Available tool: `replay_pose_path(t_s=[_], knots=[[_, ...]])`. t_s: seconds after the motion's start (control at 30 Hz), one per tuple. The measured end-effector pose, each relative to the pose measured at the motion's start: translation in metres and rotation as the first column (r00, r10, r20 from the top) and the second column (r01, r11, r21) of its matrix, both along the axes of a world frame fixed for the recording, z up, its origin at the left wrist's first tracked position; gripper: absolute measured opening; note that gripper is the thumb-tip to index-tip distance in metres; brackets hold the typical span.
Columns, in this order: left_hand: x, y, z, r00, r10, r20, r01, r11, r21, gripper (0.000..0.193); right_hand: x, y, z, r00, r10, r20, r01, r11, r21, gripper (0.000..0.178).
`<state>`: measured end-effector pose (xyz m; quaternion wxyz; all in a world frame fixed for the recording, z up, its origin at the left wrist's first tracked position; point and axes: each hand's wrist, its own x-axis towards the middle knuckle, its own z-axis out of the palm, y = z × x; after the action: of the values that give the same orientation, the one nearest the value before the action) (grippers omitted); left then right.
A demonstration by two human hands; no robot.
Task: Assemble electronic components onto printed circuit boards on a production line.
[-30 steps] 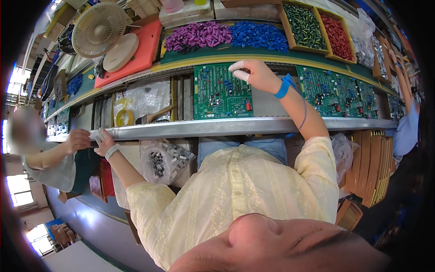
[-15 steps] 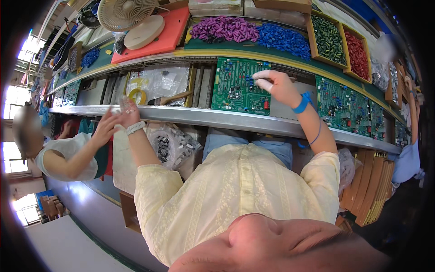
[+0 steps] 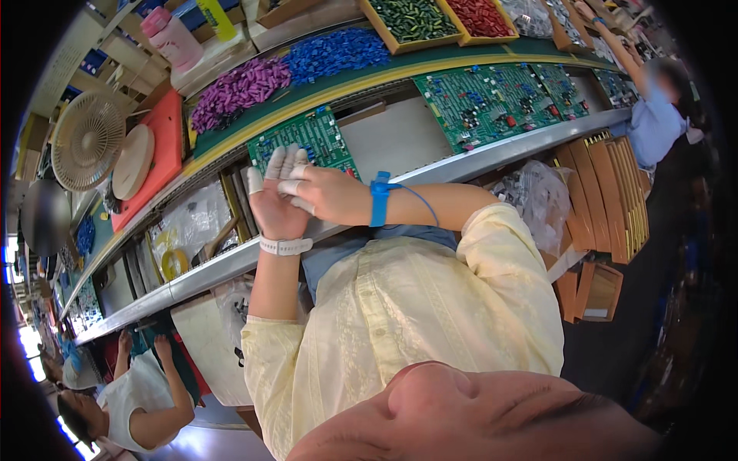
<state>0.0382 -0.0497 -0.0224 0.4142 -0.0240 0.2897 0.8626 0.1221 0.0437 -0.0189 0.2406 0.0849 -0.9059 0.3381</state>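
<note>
My left hand (image 3: pixel 277 206) is held palm up over the near metal rail, fingers stretched and white covers on the fingertips. Across it reaches my right hand (image 3: pixel 337 196), with a blue strap at its wrist. Its covered fingertips are bent together at the left palm and fingers. Anything small between them is too hidden to make out. Just beyond both hands lies a green circuit board (image 3: pixel 327 137) with small parts on it, partly covered by the left fingers.
Purple parts (image 3: pixel 242 88) and blue parts (image 3: pixel 338 55) lie heaped beyond the rail. Boxes hold green parts (image 3: pixel 407 23) and red parts (image 3: pixel 480 17). More circuit boards (image 3: pixel 492 104) line the track rightward. A fan (image 3: pixel 87 142) stands left. Other people sit at both sides.
My right hand has left the circuit board and come to my left hand, which has moved rightward to the board. The view has turned, and the person at left has shifted.
</note>
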Motion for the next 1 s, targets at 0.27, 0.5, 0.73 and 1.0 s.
replay_pose_path(t_s=[0.27,0.5,0.73,1.0], knots=[[0.056,0.06,-0.012,0.945,-0.298,-0.135,0.281,0.951,-0.127,0.057,0.061,0.062,-0.003,0.974,-0.128,0.186,0.175,0.949,-0.261,0.024],[0.016,0.039,-0.011,0.847,-0.206,-0.489,0.17,0.978,-0.117,0.046,0.128,0.174,0.001,0.72,-0.683,0.123,0.686,0.727,0.022,0.016],[-0.055,0.027,-0.007,0.769,0.08,-0.634,-0.22,0.965,-0.145,0.041,0.139,0.244,-0.009,0.521,-0.839,0.159,0.754,0.54,0.374,0.018],[-0.098,0.006,-0.014,0.776,0.301,-0.554,-0.467,0.865,-0.184,0.037,0.074,0.178,0.005,0.833,-0.524,0.175,0.525,0.85,0.048,0.018]])
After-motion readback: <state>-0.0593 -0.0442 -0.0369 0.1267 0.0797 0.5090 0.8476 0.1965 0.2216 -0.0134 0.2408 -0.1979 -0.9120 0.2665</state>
